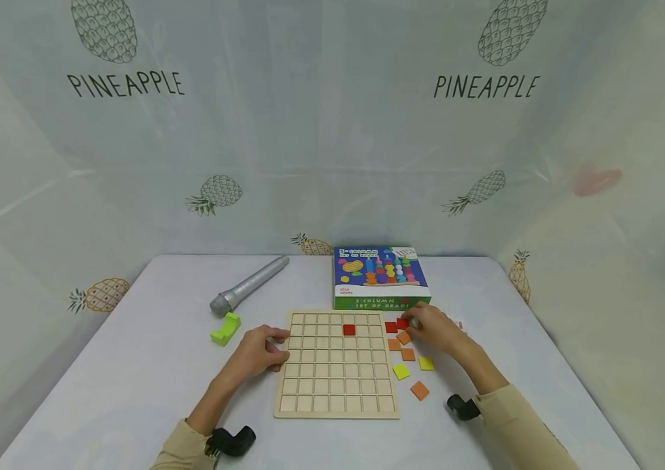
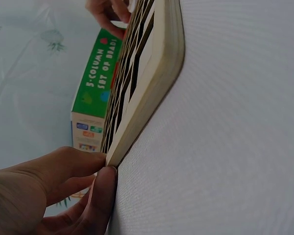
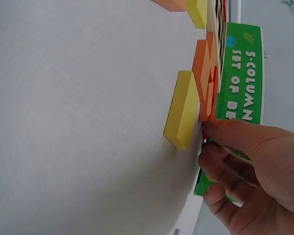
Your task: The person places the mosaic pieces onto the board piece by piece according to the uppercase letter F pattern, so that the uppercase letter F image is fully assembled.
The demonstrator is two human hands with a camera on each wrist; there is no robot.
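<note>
A wooden grid board [image 1: 337, 371] lies flat on the table, with one red tile [image 1: 349, 330] in a cell of its upper part. My left hand [image 1: 258, 352] holds the board's left edge between thumb and fingertips; the left wrist view shows those tips at the wooden rim [image 2: 152, 83]. To the right of the board my right hand [image 1: 434, 326] pinches a red square tile [image 1: 402, 323], mostly hidden by the fingers in the right wrist view. Another red tile [image 1: 391, 327] lies just left of it. Orange tiles [image 1: 408, 354] and yellow tiles [image 3: 182, 110] are scattered nearer me.
Behind the board stands a green and blue bead-set box [image 1: 382, 277], close to my right fingers. A silver microphone [image 1: 250, 285] and a lime-green curved block [image 1: 226, 329] lie at the left. A patterned curtain [image 1: 320, 130] hangs behind the table.
</note>
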